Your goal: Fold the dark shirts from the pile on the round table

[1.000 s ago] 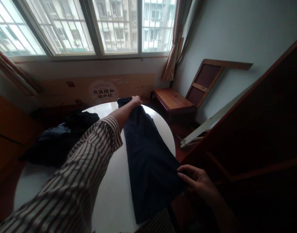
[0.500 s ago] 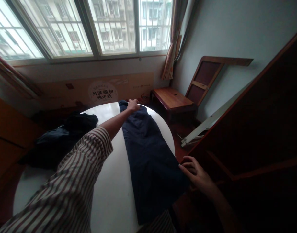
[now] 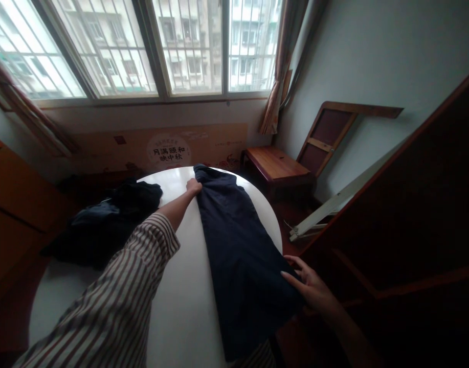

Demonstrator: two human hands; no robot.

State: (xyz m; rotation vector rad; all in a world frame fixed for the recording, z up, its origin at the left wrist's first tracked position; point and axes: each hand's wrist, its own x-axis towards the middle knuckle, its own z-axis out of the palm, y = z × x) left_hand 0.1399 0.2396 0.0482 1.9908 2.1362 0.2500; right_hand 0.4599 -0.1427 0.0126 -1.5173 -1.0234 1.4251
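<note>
The left hand has its fingers curled shut on the far left edge of a navy garment; the right hand rests a thumb at its near right edge, fingers slightly parted, grip unclear. The garment lies lengthwise across a round white table, right of heaped dark clothes.

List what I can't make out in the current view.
All in the head view:
- Left hand: fingertips hidden by the hand itself, so its exact hold on the navy cloth is unclear.
- Right hand: some fingertips hidden behind the cloth's edge and the thumb.
- Dark heap: separate pieces lost in shadow.
- White table: near edge cut off by the frame's bottom.
- Panel: smallest print too small and blurred.
</note>
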